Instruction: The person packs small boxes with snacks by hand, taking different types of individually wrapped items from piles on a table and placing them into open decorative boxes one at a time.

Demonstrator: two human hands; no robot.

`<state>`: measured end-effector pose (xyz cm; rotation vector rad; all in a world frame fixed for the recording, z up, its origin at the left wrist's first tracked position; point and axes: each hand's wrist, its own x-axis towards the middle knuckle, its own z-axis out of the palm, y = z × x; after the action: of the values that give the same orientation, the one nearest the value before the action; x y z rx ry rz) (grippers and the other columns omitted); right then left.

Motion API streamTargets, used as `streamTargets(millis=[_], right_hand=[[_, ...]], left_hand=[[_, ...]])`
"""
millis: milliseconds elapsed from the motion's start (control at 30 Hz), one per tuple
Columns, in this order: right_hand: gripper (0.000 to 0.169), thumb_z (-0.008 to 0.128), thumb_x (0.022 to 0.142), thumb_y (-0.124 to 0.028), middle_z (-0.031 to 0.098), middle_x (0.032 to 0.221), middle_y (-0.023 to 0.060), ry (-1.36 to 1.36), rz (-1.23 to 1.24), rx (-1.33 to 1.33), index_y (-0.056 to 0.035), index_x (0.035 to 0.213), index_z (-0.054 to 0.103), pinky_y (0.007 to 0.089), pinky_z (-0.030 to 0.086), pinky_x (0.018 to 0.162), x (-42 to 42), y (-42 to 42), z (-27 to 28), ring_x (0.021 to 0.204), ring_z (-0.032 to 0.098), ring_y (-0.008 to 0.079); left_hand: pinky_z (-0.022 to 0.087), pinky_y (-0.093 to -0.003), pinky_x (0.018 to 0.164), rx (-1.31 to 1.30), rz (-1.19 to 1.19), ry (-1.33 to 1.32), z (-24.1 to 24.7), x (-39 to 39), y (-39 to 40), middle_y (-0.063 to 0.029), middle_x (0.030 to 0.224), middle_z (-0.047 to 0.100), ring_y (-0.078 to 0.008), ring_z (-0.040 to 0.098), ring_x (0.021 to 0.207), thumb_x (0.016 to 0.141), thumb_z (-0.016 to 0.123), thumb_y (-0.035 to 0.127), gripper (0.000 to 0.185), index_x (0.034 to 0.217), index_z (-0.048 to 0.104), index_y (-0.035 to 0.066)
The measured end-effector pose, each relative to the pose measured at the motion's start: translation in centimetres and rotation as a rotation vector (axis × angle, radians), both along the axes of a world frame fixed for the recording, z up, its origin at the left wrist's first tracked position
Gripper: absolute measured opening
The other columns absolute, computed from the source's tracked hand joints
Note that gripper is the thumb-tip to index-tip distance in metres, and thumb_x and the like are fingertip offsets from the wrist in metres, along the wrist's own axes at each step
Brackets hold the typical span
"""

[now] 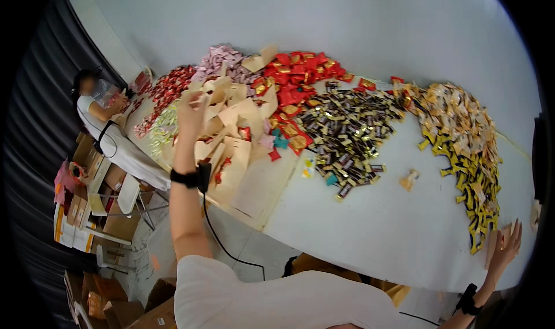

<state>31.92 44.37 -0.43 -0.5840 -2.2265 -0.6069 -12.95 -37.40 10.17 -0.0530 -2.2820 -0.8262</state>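
My left hand (191, 110) is raised over a heap of cream-coloured card boxes (234, 112), its fingers bent; whether it grips a box is unclear. Some of these boxes hold red-wrapped pieces. Far to the right, my right hand (506, 246) has its fingers spread beside a small cream box (493, 248) with something red inside; contact cannot be told. Between the hands lie red packets (299, 69), dark and gold wrapped sweets (351, 129), orange-cream packets (459, 112) and yellow-and-dark wrapped sweets (477, 194). A single wrapped piece (409, 180) lies apart.
Beyond the boxes are piles of pink packets (221, 62), dark red packets (173, 84) and pale green ones (164, 127). A co-worker (108, 121) stands at the table's far left end. Cardboard boxes (147, 314) and a white stool (113, 258) stand on the floor. A black cable (225, 253) hangs from my left wrist.
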Motion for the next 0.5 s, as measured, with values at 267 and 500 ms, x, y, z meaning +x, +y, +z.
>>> streamTargets(millis=[267,500], right_hand=[[0.057,0.064,0.094,-0.017,0.045,0.148,0.0089,-0.107,0.072,-0.323,-0.0213,0.148,0.043,0.0518,0.044,0.108,-9.8,-12.9,2.7,0.136,0.042,0.0312],[0.05,0.066,0.092,-0.008,0.054,0.139,0.0142,-0.193,0.153,-0.476,-0.0068,0.139,0.05,0.0424,0.047,0.103,-9.5,-17.3,4.6,0.128,0.051,0.034]], left_hand=[[0.057,-0.0394,0.069,-0.024,0.327,-0.424,-2.8,-14.7,-21.1,-0.0193,0.083,0.069,-0.0278,0.069,0.08,0.082,0.065,0.03,0.034,0.102,0.073,0.003],[0.06,-0.0439,0.077,0.706,-0.032,-0.518,-6.2,-17.4,-20.6,-0.0192,0.107,0.061,-0.0343,0.067,0.09,0.088,0.064,0.011,0.043,0.128,0.054,-0.002]])
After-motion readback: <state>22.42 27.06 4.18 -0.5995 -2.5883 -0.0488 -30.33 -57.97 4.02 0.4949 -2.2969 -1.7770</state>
